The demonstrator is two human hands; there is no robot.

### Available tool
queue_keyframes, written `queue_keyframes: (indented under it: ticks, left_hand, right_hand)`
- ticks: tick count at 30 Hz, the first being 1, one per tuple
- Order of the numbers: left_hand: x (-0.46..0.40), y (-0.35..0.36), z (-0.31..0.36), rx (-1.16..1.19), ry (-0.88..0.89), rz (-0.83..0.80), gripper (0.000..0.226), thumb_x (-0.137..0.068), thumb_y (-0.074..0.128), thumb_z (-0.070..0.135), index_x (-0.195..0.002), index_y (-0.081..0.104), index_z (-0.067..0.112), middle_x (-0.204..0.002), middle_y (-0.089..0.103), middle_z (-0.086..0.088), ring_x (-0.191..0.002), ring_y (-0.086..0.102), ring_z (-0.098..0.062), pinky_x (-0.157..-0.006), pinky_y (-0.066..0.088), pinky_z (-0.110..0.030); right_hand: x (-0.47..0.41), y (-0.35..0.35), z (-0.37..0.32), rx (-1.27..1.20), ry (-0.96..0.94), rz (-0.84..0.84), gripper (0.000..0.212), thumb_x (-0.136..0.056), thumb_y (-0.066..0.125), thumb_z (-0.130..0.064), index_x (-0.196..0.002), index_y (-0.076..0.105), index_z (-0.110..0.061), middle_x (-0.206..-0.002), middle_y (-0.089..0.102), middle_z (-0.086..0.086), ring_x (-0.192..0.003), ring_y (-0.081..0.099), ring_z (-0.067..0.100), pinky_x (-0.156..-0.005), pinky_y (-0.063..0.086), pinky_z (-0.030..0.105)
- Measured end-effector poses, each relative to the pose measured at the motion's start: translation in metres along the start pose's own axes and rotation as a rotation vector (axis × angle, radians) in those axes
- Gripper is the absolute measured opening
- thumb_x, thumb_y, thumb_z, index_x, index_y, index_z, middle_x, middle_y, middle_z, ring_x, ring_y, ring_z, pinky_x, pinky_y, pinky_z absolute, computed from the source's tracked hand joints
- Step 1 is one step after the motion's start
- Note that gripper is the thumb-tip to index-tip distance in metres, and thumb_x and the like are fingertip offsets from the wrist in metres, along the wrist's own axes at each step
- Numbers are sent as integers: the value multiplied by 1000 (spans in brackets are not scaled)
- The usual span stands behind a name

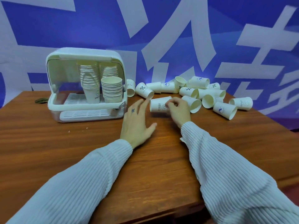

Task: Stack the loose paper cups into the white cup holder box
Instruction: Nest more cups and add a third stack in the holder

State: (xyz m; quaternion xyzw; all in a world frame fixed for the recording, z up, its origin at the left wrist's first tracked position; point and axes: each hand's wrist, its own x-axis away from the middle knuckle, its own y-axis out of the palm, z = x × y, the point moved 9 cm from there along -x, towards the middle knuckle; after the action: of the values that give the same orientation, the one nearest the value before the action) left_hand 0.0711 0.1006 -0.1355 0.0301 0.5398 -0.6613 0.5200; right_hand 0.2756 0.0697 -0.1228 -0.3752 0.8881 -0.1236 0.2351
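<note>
Right hand (pixel 177 109) pinches a sideways paper cup (pixel 159 105) on the counter (pixel 90 143); left hand (pixel 137 122) spread beside it, holding nothing. Risk — crushed wall, or toppling the stacks (pixel 111 89) in the white cup holder box (pixel 85 84).

The cups (pixel 224 109) are cream-white, printed with dark blue marks: a percent sign, "HELLO" lettering, a small emblem. The box (pixel 55 101) is white with slatted trays, set on a reddish-brown wood-grain table (pixel 48 143); the backdrop (pixel 97 29) is blue with broad white strokes. The sleeves (pixel 226 167) are ribbed white, perhaps faintly lilac.
</note>
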Motion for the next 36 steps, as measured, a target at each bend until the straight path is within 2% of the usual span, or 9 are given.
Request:
queue_keyframes:
  ticks: [4, 6, 10, 16, 20, 26, 28, 32, 36]
  left_hand:
    - [0, 22, -4, -66, 3, -157, 99, -84, 74, 53, -162, 20, 23, -158, 40, -6, -143, 40, -27, -115, 37, -46]
    - [1, 22, -7, -57, -10, -164, 82, -91, 67, 49, -159, 32, 18, -151, 47, -7, -133, 49, -30, -107, 43, -47]
    - [3, 13, -11, -19, -81, -142, 76, -93, 66, 51, -156, 37, 20, -148, 46, -5, -131, 50, -27, -103, 46, -45]
    - [5, 10, -8, 18, -70, -144, 77, -93, 66, 49, -157, 35, 19, -150, 46, -5, -134, 49, -24, -106, 46, -43]
    - [5, -5, -22, 195, -223, -64, 69, -92, 65, 52, -149, 46, 18, -141, 58, -2, -132, 53, -23, -108, 43, -38]
    - [15, -74, -44, 409, -383, 277, 53, -91, 68, 46, -140, 53, 30, -124, 62, 12, -113, 58, -12, -92, 45, -31]
    - [18, -98, -54, 388, -398, 385, 61, -89, 66, 51, -143, 51, 27, -130, 62, 7, -118, 57, -16, -96, 47, -36]
    - [22, -133, -71, 409, -439, 495, 58, -93, 70, 46, -142, 50, 21, -124, 63, 2, -110, 60, -16, -89, 50, -34]
    - [25, -146, -87, 435, -469, 512, 60, -94, 71, 44, -144, 47, 21, -124, 62, 2, -108, 61, -13, -77, 48, -18]
  right_hand:
    - [36, 30, -10, -76, -89, -363, 29, -87, 60, -5, -69, 71, -24, -74, 70, -5, -69, 60, 10, -65, 49, 30]
    - [34, 21, -6, -77, -84, -258, 26, -87, 57, -15, -73, 73, -30, -87, 72, 0, -69, 60, 12, -65, 48, 30]
    - [9, -50, 26, 148, 176, 264, 26, -96, 52, -22, -102, 73, -37, -130, 51, -9, -71, 51, 5, -72, 44, 27]
    - [-16, -43, 52, 331, 279, -34, 46, -97, 57, -26, -143, 59, -26, -140, 62, 2, -110, 64, 21, -95, 52, 35]
    - [-4, -46, 2, 207, 49, 183, 28, -97, 55, -30, -121, 70, -31, -112, 68, -13, -107, 65, 18, -95, 54, 40]
    - [12, 4, -104, -243, -277, 92, 32, -94, 60, -12, -119, 54, -31, -94, 69, -4, -71, 63, 1, -71, 54, 21]
    - [13, 21, -136, -277, -344, 79, 26, -95, 60, -11, -116, 60, -27, -93, 69, -7, -75, 64, -2, -74, 51, 17]
    - [12, 63, -178, -207, -480, -5, 23, -98, 59, -18, -114, 71, -26, -97, 74, -13, -92, 69, 5, -88, 57, 34]
    - [6, 94, -200, -42, -541, -99, 30, -97, 55, -18, -116, 74, -31, -104, 77, -12, -98, 69, 9, -92, 56, 35]
